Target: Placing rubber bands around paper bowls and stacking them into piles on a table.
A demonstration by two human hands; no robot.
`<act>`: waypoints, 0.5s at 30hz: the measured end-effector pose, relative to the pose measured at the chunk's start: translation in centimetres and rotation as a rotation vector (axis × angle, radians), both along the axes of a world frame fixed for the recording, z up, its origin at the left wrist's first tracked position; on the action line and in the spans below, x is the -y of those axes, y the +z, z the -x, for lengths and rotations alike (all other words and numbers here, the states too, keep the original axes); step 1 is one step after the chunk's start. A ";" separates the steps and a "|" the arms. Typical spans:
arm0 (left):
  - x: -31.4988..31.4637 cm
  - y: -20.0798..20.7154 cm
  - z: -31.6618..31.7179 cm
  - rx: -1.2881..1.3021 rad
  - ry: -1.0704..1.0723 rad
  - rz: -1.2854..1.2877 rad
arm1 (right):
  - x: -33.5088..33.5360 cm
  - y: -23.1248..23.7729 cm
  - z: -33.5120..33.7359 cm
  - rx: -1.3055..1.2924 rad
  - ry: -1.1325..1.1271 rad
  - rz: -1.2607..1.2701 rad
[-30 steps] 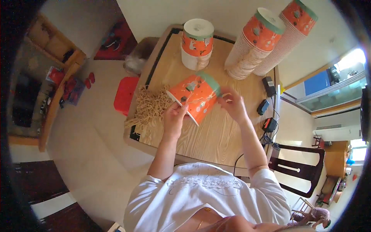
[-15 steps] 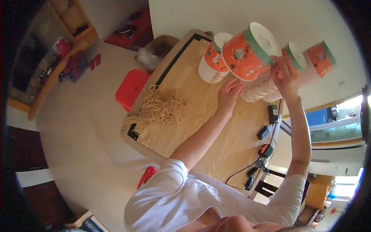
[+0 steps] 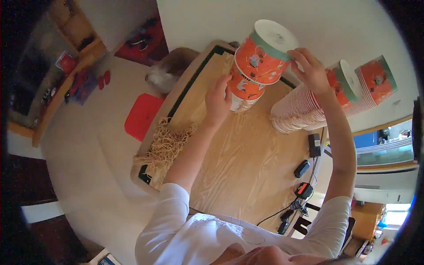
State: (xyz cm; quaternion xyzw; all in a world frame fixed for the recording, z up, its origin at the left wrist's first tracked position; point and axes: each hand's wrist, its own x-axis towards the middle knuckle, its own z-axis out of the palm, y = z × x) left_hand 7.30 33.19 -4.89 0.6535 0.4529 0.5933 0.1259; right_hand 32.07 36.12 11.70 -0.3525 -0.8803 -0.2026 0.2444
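Orange patterned bucket (image 3: pixel 260 62), green-banded and white-ended.

We stretch both arms (image 3: pixel 338 141) forward, left hand (image 3: pixel 218 99) lower, right hand (image 3: pixel 311 70) higher with bent fingers (image 3: pixel 302 54).

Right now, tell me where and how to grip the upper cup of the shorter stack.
Probably by its green band, from the right, near the right hand: the upper cup is base up, its narrower end exposed and its mouth over the lower cup.
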 end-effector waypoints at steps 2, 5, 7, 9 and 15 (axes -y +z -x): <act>-0.4 0.6 -0.4 -0.138 0.032 -0.090 | -0.7 -0.8 -0.4 0.014 0.012 0.014; -1.2 0.7 -1.0 -0.287 -0.032 -0.145 | -1.2 -2.2 -1.0 0.035 -0.008 0.086; -1.4 0.3 -1.2 -0.354 -0.046 -0.164 | -1.7 -3.3 -1.2 0.085 -0.018 0.109; -1.6 -0.2 -1.4 -0.420 -0.054 -0.187 | -2.0 -4.5 -1.2 0.098 0.003 0.065; -2.2 -3.7 -1.6 -0.447 -0.090 -0.181 | -2.2 -7.4 -1.5 0.131 0.029 0.082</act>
